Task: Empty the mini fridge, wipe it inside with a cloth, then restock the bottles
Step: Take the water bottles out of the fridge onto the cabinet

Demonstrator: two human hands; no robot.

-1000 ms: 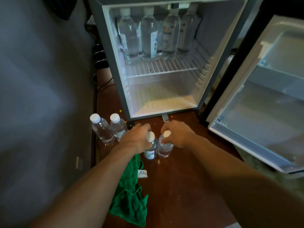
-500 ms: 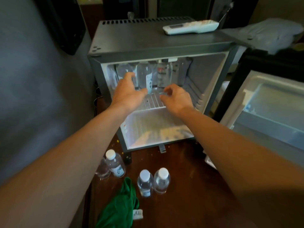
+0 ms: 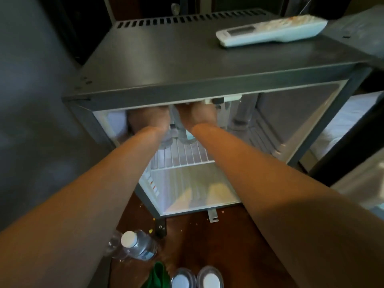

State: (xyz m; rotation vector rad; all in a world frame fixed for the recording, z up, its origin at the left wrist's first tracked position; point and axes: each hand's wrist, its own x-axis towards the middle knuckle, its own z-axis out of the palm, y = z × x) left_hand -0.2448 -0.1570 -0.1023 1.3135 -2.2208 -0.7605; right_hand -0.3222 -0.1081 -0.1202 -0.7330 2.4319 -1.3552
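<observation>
The mini fridge (image 3: 207, 80) stands open in front of me. Both my arms reach onto its upper wire shelf (image 3: 187, 157). My left hand (image 3: 149, 119) wraps a clear water bottle (image 3: 165, 142) whose base shows under my wrist. My right hand (image 3: 197, 115) grips a second bottle (image 3: 182, 132) beside it. The fridge's top rim hides my fingertips. More bottles (image 3: 241, 115) stand at the shelf's back right. On the wooden surface below are several white-capped bottles: one near my left forearm (image 3: 135, 245) and two at the bottom edge (image 3: 182, 279).
A green cloth (image 3: 158, 275) lies by the two near bottles. A white remote (image 3: 270, 31) rests on the fridge's grey top. The open fridge door (image 3: 365, 200) stands at the right. A grey wall closes off the left side. Crumbs dot the wood by the fridge foot.
A second ago my hands set two bottles down on the wood. They then rose to the shelf and have now gone deeper in and closed round two bottles there.
</observation>
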